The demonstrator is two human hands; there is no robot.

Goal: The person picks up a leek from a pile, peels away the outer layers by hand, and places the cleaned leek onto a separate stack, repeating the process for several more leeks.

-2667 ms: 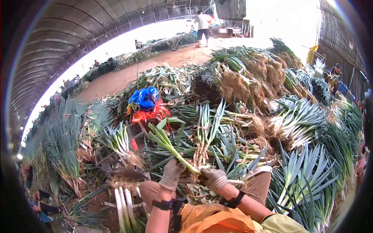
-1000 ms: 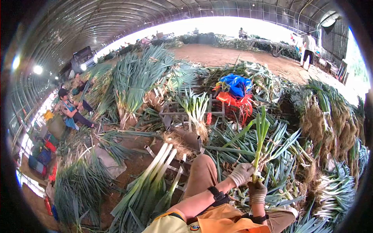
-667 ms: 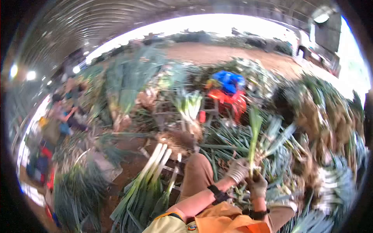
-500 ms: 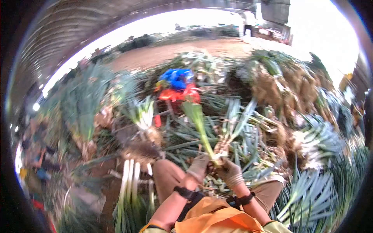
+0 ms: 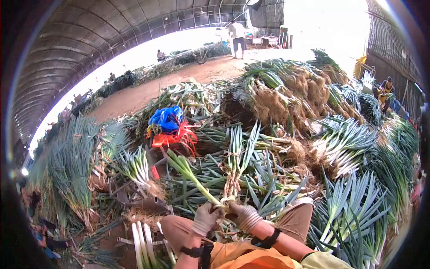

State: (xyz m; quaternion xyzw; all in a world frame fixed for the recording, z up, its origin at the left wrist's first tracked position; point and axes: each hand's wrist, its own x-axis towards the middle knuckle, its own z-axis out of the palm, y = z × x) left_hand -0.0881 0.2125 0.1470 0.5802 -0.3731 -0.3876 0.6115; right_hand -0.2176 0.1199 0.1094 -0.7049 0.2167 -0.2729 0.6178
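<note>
**Two-Hand Hold on a Single Leek Stalk**

1. Left hand [image 5: 204, 218]: wears a light grey knit work glove. The fingers are closed around the lower end of one long leek stalk [image 5: 195, 179] with a pale shank and green leaves.
2. Right hand [image 5: 244, 215]: wears the same type of glove and is closed on the root end of the same stalk, just beside the left hand. The two hands touch at the base.
3. Position of the leek stalk: it is held above the person's knees and tilts up and to the left. Its leaf tips end just below the bundle of red-orange plastic ties [image 5: 175, 137].
4. Surroundings:
   - A crumpled blue plastic bag [image 5: 166, 117] sits directly above the ties.
   - A row of trimmed white leek shanks [image 5: 142, 236] lies at lower left, beside the left knee.
   - A heap of untrimmed leeks with brown roots [image 5: 286, 92] rises at upper right.
   - Loose green leek leaves [image 5: 354, 210] cover the ground at right.
5. Background: a standing person in a white shirt [image 5: 236, 34] is far off, near the tunnel opening.
</note>
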